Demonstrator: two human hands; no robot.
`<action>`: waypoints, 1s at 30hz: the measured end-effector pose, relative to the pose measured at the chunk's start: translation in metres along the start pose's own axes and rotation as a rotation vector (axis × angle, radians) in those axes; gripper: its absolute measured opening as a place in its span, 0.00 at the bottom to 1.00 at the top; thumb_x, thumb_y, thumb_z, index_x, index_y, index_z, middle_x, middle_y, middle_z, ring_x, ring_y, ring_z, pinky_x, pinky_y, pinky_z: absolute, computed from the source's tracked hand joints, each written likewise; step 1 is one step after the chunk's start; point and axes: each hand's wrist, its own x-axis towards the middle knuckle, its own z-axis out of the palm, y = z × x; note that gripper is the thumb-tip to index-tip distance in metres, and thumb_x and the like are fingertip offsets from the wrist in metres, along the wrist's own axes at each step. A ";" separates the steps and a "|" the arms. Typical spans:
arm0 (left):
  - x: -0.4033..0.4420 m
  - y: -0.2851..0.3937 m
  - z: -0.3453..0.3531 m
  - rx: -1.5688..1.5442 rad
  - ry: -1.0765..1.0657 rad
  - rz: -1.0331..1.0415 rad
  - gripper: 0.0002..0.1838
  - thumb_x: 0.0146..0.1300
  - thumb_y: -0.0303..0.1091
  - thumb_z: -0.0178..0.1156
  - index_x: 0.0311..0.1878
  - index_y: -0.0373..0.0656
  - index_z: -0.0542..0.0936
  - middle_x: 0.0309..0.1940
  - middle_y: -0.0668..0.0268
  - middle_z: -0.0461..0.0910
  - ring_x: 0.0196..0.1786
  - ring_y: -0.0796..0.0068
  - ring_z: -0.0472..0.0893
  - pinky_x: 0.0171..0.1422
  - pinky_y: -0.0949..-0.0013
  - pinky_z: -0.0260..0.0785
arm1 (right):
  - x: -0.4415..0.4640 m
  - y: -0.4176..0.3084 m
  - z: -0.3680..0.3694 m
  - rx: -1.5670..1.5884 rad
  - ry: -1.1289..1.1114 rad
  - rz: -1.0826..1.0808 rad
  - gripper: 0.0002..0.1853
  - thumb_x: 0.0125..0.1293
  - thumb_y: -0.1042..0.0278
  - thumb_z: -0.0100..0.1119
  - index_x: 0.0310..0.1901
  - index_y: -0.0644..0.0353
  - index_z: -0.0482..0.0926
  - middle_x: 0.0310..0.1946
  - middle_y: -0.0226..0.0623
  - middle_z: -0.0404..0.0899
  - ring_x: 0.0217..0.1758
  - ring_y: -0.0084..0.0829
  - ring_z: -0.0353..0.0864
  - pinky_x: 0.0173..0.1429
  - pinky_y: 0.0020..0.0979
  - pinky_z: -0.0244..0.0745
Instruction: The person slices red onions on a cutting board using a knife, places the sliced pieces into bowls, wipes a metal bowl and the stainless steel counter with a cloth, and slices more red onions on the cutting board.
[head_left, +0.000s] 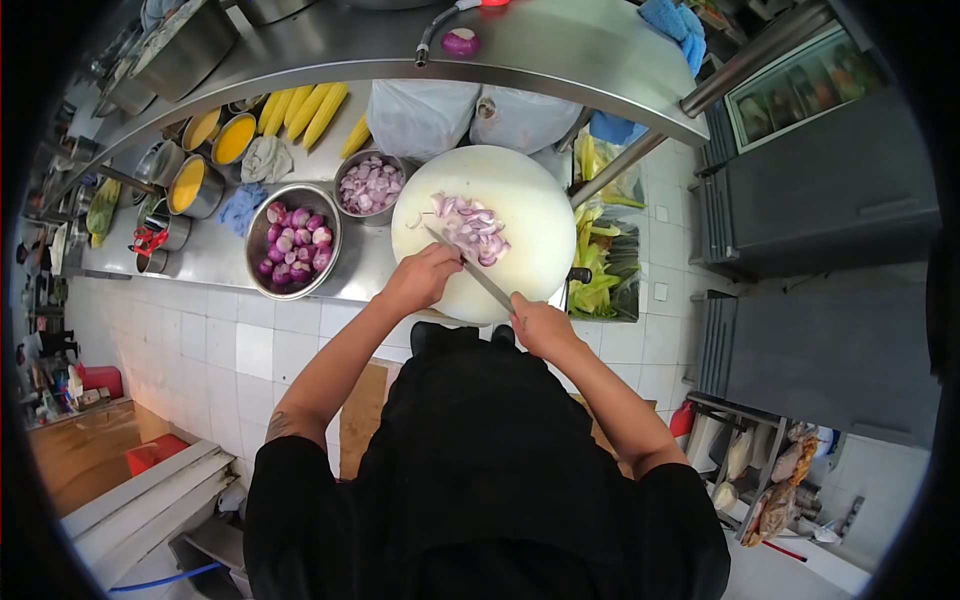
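Observation:
My right hand (545,326) grips the handle of a knife (490,288), whose blade slants up and left across the round white cutting board (545,215). My left hand (425,277) is closed at the board's left side, fingertips bunched against the blade. A bit of purple shows at those fingertips, apparently a piece of red onion mostly hidden by the fingers. Cut red onion (478,228) lies in a loose pile just beyond the blade. Left of the board sit a bowl of chopped onion (370,188) and a steel bowl (333,272) of peeled whole onions.
Corn cobs (318,112), pots of yellow liquid (187,186) and blue cloths (240,208) occupy the counter's left. White plastic bags (420,118) stand behind the board, beneath a steel shelf (580,75) holding half an onion (460,42). Green husks (598,265) fill a crate at right.

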 end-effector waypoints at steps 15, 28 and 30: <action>-0.005 -0.001 0.001 0.022 -0.011 -0.032 0.11 0.61 0.21 0.65 0.45 0.41 0.89 0.51 0.66 0.86 0.55 0.61 0.86 0.55 0.60 0.84 | -0.003 0.001 -0.006 -0.014 0.070 -0.071 0.11 0.81 0.61 0.57 0.52 0.60 0.73 0.35 0.56 0.87 0.44 0.64 0.88 0.48 0.61 0.81; 0.006 -0.008 0.004 -0.023 0.023 -0.022 0.12 0.60 0.20 0.64 0.44 0.42 0.91 0.50 0.66 0.87 0.54 0.61 0.86 0.56 0.59 0.84 | -0.002 0.010 0.008 -0.054 0.173 -0.082 0.08 0.77 0.69 0.55 0.50 0.62 0.72 0.34 0.56 0.88 0.41 0.61 0.90 0.46 0.59 0.82; 0.007 -0.007 0.002 -0.018 0.016 -0.021 0.12 0.60 0.20 0.64 0.43 0.42 0.91 0.49 0.66 0.87 0.53 0.61 0.86 0.56 0.59 0.84 | -0.003 0.009 0.010 -0.067 0.157 -0.080 0.07 0.76 0.71 0.55 0.50 0.62 0.72 0.34 0.56 0.88 0.40 0.61 0.90 0.45 0.59 0.82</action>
